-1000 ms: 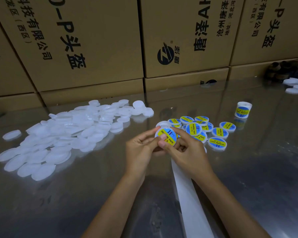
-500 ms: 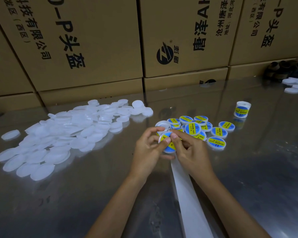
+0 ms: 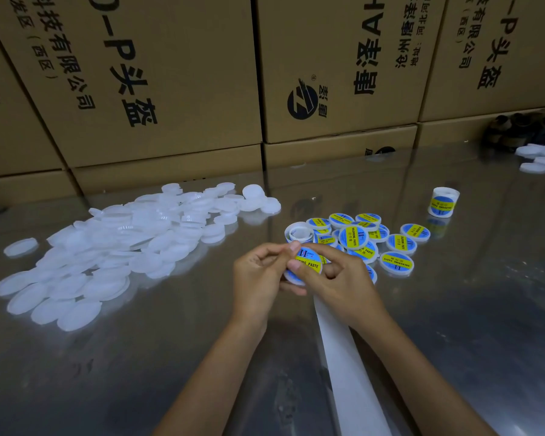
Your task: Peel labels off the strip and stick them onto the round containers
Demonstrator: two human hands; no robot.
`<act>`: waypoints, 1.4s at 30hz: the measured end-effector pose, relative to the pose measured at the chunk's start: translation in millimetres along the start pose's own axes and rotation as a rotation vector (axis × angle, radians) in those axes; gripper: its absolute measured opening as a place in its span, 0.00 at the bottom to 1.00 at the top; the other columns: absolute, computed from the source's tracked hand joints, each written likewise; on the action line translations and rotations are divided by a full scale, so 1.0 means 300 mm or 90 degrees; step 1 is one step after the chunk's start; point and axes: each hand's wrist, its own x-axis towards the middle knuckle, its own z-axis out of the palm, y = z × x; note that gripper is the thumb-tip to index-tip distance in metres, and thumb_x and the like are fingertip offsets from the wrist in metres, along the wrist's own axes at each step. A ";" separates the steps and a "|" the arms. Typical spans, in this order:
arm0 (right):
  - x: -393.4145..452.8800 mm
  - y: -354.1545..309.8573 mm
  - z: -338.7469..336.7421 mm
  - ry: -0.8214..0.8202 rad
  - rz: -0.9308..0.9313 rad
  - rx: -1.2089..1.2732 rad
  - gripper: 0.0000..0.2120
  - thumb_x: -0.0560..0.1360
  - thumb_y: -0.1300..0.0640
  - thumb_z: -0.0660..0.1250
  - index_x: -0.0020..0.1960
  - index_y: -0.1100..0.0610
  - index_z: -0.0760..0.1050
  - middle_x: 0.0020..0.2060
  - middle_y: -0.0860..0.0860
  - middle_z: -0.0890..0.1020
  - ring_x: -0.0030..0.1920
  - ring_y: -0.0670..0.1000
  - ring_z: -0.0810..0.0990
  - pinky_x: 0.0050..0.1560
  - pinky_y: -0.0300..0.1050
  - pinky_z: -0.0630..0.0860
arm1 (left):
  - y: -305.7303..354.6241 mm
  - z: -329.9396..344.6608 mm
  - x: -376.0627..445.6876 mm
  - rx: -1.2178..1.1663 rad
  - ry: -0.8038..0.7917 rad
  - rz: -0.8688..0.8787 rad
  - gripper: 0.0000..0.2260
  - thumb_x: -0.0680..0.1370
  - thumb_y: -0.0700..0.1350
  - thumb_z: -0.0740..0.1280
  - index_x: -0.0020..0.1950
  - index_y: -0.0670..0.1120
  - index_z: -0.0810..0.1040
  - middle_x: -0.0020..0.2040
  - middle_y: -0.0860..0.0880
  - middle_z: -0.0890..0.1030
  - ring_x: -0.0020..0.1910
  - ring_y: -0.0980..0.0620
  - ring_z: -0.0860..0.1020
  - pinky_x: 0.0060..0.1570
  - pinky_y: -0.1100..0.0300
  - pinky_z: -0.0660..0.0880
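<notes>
Gripping one round container (image 3: 306, 265) between them, the left hand (image 3: 260, 278) pinches its left edge and the right hand (image 3: 337, 278) curls fingers over its blue-and-yellow label (reading "soldering paste"). Its contents cannot be seen. Just behind lie roughly a dozen labelled containers (image 3: 397, 262); many plain white ones (image 3: 114, 247) heap to the left. One white strip (image 3: 343, 357) trails under the right wrist, across the metal table (image 3: 469, 325).
</notes>
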 end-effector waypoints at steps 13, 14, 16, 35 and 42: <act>0.017 0.012 -0.023 0.158 0.010 -0.018 0.11 0.81 0.55 0.65 0.46 0.54 0.84 0.37 0.51 0.85 0.38 0.54 0.81 0.42 0.51 0.77 | -0.002 0.033 -0.017 0.015 -0.184 -0.010 0.18 0.76 0.29 0.70 0.64 0.43 0.79 0.51 0.44 0.85 0.40 0.52 0.84 0.39 0.60 0.81; 0.017 0.011 -0.024 0.159 0.012 -0.026 0.11 0.81 0.55 0.65 0.46 0.54 0.84 0.36 0.50 0.85 0.38 0.55 0.82 0.42 0.51 0.77 | -0.004 0.034 -0.018 0.015 -0.192 -0.008 0.20 0.75 0.28 0.70 0.63 0.44 0.79 0.50 0.45 0.84 0.41 0.52 0.84 0.39 0.60 0.81; 0.018 0.006 -0.023 0.145 0.019 -0.010 0.10 0.81 0.54 0.65 0.48 0.53 0.84 0.33 0.46 0.84 0.33 0.49 0.80 0.35 0.44 0.76 | -0.007 0.033 -0.017 0.014 -0.173 -0.004 0.20 0.73 0.28 0.72 0.60 0.45 0.80 0.46 0.45 0.85 0.41 0.51 0.84 0.38 0.59 0.81; 0.009 0.019 -0.008 0.035 0.018 0.042 0.10 0.79 0.54 0.68 0.59 0.46 0.82 0.20 0.47 0.71 0.22 0.45 0.66 0.29 0.34 0.68 | -0.006 0.012 -0.002 -0.011 0.021 0.048 0.04 0.78 0.38 0.71 0.50 0.38 0.81 0.41 0.43 0.86 0.35 0.47 0.85 0.30 0.60 0.80; 0.007 0.001 -0.010 0.108 0.005 0.061 0.11 0.81 0.56 0.65 0.50 0.42 0.83 0.19 0.51 0.72 0.20 0.45 0.68 0.26 0.35 0.69 | -0.002 0.017 -0.003 0.034 -0.147 0.050 0.19 0.76 0.28 0.69 0.62 0.46 0.79 0.49 0.45 0.84 0.45 0.52 0.84 0.41 0.58 0.82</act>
